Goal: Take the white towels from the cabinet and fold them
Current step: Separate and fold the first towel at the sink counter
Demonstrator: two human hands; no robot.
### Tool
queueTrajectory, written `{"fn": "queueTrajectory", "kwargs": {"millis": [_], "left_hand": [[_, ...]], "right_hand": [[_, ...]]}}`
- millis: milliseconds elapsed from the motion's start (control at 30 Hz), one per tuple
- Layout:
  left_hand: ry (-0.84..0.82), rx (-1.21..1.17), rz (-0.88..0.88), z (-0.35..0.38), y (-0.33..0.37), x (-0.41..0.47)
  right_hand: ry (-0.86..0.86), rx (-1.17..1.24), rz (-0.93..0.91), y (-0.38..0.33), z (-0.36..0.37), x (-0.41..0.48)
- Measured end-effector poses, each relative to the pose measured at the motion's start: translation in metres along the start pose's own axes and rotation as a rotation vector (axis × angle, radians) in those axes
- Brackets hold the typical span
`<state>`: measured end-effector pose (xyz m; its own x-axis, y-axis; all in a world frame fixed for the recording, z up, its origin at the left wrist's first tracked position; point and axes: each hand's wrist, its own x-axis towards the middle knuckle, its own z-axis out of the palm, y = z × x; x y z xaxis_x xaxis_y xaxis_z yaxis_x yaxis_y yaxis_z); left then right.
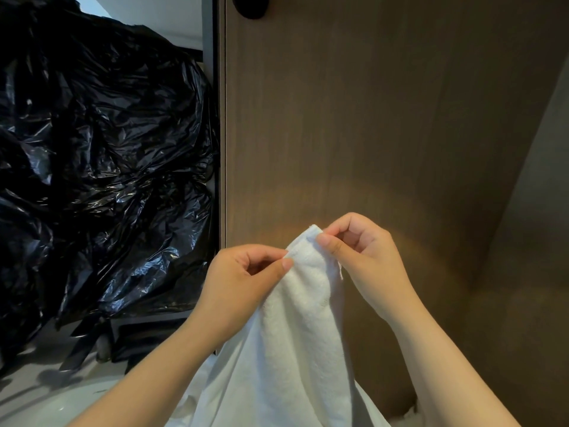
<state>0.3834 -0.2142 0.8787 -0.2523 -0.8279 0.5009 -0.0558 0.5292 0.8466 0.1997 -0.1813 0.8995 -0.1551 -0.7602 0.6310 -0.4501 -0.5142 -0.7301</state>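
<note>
A white towel (295, 328) hangs down in front of me, bunched at its top edge and spreading wider toward the bottom of the view. My left hand (243, 282) pinches the towel's upper left edge between thumb and forefinger. My right hand (360, 254) pinches the upper right corner, a little higher than the left. Both hands are close together, held up before a brown wooden cabinet door (369, 134). The towel's lower end runs out of view.
A large crinkled black plastic bag (101, 164) fills the left side, on a dark frame with a small wheel (103, 349). Pale floor (46, 402) lies at the lower left. A black round knob (251, 7) sits at the door's top.
</note>
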Motion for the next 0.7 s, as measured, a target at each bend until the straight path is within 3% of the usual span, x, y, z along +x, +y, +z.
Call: {"fn": "queueTrajectory", "kwargs": {"millis": [233, 467, 700], "left_hand": [[-0.045, 0.014, 0.019, 0.006, 0.000, 0.003], [-0.165, 0.204, -0.007, 0.002, -0.025, -0.004], [-0.217, 0.385, 0.097, 0.002, -0.052, -0.005]], "right_hand": [[0.112, -0.017, -0.050, -0.002, -0.004, 0.007], [0.150, -0.113, -0.081, -0.002, -0.016, 0.020], [0.289, -0.174, -0.162, -0.007, -0.027, 0.035]]}}
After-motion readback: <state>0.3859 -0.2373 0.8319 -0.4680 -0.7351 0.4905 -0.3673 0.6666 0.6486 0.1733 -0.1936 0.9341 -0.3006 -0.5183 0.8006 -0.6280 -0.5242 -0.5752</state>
